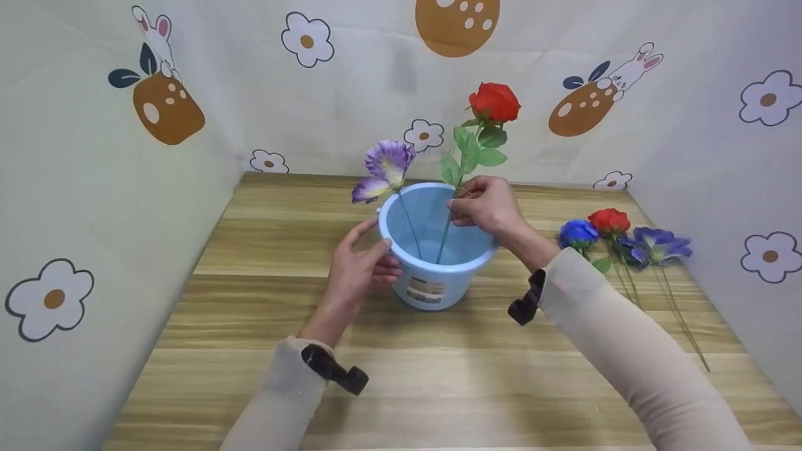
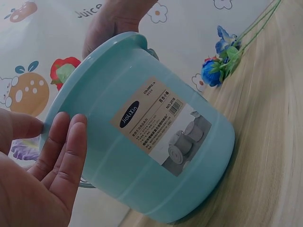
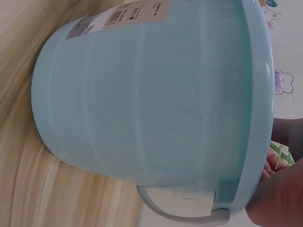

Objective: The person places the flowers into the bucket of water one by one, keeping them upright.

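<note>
A light blue bucket (image 1: 432, 269) stands upright on the table, its label facing the near side. The left hand (image 1: 363, 263) rests on its left rim, thumb on the rim and fingers against the outer wall; the left wrist view shows this hand (image 2: 42, 170) with fingers fairly straight. Above the right part of the opening, the right hand (image 1: 492, 203) pinches the stem of a red rose (image 1: 495, 103), whose lower end is inside the bucket. A purple flower (image 1: 387, 169) leans at the left rim, stem inside. In the right wrist view the bucket (image 3: 142, 94) partly hides the right hand (image 3: 279, 189).
On the table's right lie a blue rose (image 1: 578, 234), another red rose (image 1: 609, 222) and a blue-purple flower (image 1: 659, 245), stems pointing toward the near side. Printed cloth walls (image 1: 363, 94) enclose the wooden table (image 1: 250, 313). A bucket handle (image 3: 180, 215) hangs at the side.
</note>
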